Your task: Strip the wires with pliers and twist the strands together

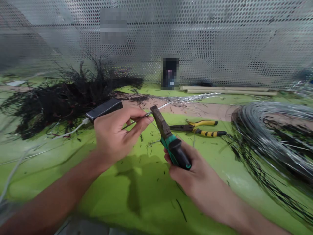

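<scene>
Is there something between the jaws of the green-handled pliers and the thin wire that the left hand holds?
Nothing visible. The green-handled pliers in the right hand already meet the thin wire just beyond the left hand fingertips. The yellow pliers lie apart on the table.

We were in a wire workshop: a green surface (73, 182) strewn with black offcuts (61, 101), wire coils (274, 130), spare pliers (198, 128), perforated metal wall (220, 39).

green-handled pliers (168, 138) gripping thin wire (139, 119)
</scene>
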Demonstrator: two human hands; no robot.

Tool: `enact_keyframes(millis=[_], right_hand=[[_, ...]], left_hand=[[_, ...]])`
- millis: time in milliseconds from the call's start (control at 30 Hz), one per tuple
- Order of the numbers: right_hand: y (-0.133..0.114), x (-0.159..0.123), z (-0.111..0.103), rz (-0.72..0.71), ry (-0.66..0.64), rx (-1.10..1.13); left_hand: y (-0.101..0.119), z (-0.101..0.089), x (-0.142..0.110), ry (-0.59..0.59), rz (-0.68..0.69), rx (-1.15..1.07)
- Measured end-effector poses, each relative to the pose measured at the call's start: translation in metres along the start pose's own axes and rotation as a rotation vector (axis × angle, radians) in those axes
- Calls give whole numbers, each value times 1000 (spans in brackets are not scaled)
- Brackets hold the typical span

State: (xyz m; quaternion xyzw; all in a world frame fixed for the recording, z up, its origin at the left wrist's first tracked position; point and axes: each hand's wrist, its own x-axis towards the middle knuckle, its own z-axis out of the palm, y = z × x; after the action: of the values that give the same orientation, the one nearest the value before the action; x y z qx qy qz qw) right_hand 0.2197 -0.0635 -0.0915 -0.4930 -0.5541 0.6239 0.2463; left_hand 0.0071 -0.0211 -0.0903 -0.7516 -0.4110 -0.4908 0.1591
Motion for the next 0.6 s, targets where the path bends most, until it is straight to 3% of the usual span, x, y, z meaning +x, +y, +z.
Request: enact_keyframes(millis=[233, 433, 533, 600], right_hand=[[-2, 2, 0, 29, -7, 0], [0, 2, -1, 14, -17, -2], [-1, 3, -2, 5, -15, 4], [0, 5, -3, -13, 1, 2]], left_hand=[[16, -5, 6, -106, -368, -308], [10, -4, 18, -234, -715, -685], [6, -6, 18, -314, -646, -586], [6, -8, 13, -262, -516, -387]])
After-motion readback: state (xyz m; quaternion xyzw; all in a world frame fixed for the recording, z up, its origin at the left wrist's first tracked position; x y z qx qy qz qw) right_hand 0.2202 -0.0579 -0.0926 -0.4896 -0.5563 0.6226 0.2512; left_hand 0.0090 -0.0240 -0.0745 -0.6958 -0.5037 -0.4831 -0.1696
